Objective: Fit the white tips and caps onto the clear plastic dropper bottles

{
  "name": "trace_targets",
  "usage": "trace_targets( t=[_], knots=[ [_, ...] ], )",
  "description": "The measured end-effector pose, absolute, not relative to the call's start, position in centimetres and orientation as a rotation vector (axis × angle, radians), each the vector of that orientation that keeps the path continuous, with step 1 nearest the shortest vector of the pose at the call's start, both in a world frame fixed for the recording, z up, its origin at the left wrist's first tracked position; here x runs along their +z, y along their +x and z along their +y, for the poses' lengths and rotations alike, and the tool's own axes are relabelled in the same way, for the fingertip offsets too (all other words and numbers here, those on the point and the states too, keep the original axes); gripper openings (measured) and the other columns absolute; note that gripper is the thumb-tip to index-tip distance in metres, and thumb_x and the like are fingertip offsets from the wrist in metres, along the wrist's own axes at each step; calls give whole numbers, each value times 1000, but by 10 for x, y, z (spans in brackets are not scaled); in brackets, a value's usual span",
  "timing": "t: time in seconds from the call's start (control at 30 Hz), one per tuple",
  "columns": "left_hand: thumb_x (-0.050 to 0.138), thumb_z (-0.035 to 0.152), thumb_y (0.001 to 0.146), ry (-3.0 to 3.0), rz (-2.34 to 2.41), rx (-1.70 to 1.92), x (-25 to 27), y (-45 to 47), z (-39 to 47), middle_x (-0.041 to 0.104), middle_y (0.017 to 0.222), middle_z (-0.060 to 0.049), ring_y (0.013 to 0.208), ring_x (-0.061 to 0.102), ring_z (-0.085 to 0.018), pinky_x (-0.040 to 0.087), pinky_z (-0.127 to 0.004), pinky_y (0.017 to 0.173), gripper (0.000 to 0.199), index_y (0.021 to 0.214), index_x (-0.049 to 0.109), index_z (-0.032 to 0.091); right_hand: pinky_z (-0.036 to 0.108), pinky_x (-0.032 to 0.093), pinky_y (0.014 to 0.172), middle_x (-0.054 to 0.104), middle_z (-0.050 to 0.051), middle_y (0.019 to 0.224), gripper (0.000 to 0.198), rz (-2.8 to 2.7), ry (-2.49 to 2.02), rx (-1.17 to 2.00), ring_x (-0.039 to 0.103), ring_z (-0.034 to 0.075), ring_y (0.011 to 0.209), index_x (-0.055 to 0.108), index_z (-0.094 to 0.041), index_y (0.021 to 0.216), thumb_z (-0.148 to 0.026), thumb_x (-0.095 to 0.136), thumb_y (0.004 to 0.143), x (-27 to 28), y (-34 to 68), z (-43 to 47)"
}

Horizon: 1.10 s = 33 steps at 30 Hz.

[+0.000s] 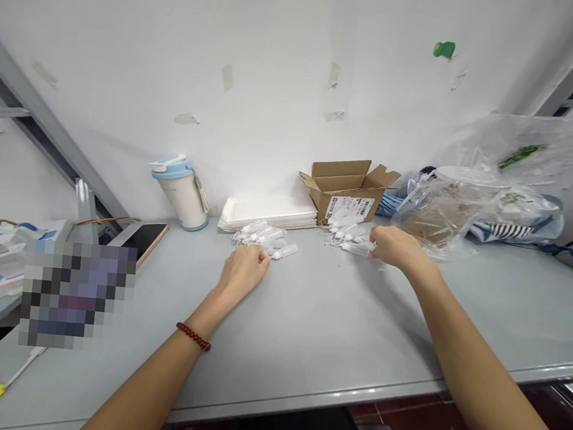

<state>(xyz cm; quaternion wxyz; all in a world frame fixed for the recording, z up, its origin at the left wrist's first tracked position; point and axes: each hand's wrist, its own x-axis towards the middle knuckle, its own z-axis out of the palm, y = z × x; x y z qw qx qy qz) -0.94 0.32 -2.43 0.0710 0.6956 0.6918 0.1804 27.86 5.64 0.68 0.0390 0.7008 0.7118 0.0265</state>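
My left hand (242, 269) rests on the table at the near side of a heap of small clear plastic tubes (265, 232) with white ends and thin white cords. Its fingers are curled in and closed; whatever they may hold is hidden. One loose tube (284, 252) lies just right of these fingertips. Farther right, my right hand (390, 244) pinches the end of a clear plastic tube (355, 248) lying along the near edge of a second heap of such tubes (343, 223). This heap sits in front of an open cardboard box (341, 192).
A stack of flat white packs (271, 215) lies against the wall behind the left heap. A cream and blue tumbler (180, 196) stands left, near a phone (151, 240) and a pixelated patch. Right of the box are a clear plastic bag (447, 216) and blue striped cloth (510, 231).
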Motion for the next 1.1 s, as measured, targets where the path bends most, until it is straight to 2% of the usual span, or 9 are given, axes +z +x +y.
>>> trace_targets(
  t=[0.27,0.43,0.6,0.67,0.73,0.8,0.87,0.97,1.1],
  knots=[
    [52,28,80,2104,2019,555,-23,-1,-2,65,76,-8,72,58,-23,33,-28,58,12,78,60,19,29,40,60,66,14,102,24,2102,2137,104,62,27,90,67,-17,96,-17,59,73,9,274,55],
    [51,27,81,2105,1981,543,-20,3,-6,64,74,-7,72,59,-24,34,-29,60,12,80,60,19,28,37,56,66,13,99,25,2121,2129,89,62,26,86,66,-17,92,-15,56,69,10,274,54],
    [49,25,81,2119,1914,579,-20,5,-7,63,69,-5,67,57,-22,35,-30,61,14,83,61,18,29,37,58,66,11,90,21,2392,2344,122,61,25,81,65,-16,87,-23,57,69,12,266,52],
    [49,25,81,2075,1835,662,-22,5,-5,62,66,-4,65,56,-20,36,-30,62,15,83,62,17,28,39,61,66,9,83,18,2691,2335,-78,60,22,78,64,-15,84,-25,56,70,10,254,49],
    [52,29,80,1948,1705,779,-23,5,-3,60,62,-3,63,55,-18,38,-29,62,18,87,62,15,26,41,62,65,6,78,15,3005,2151,-545,58,18,74,63,-15,79,-25,56,70,6,238,45],
    [57,35,79,1754,1547,859,-21,5,-2,60,63,-2,58,53,-15,39,-28,58,31,99,61,13,25,42,62,65,4,79,15,3114,1844,-1099,58,16,74,62,-15,77,-27,57,70,0,221,41],
    [62,41,76,1576,1402,898,-18,5,-2,62,70,-2,53,50,-12,38,-25,52,50,117,55,12,25,43,61,64,4,78,16,3067,1642,-1466,57,15,71,62,-15,78,-29,58,70,-6,209,37],
    [65,45,73,1429,1264,991,-13,6,-3,62,82,-4,52,47,-8,35,-21,46,62,125,50,15,26,42,61,63,2,74,18,2958,1498,-1752,57,14,68,61,-15,80,-30,59,70,-13,200,34],
    [65,45,73,1374,1208,1150,-12,6,-3,59,75,-3,51,45,-6,34,-20,44,45,104,63,12,26,40,58,62,1,70,17,2861,1412,-1938,55,13,63,60,-15,81,-30,59,72,-15,199,31]
  ],
)
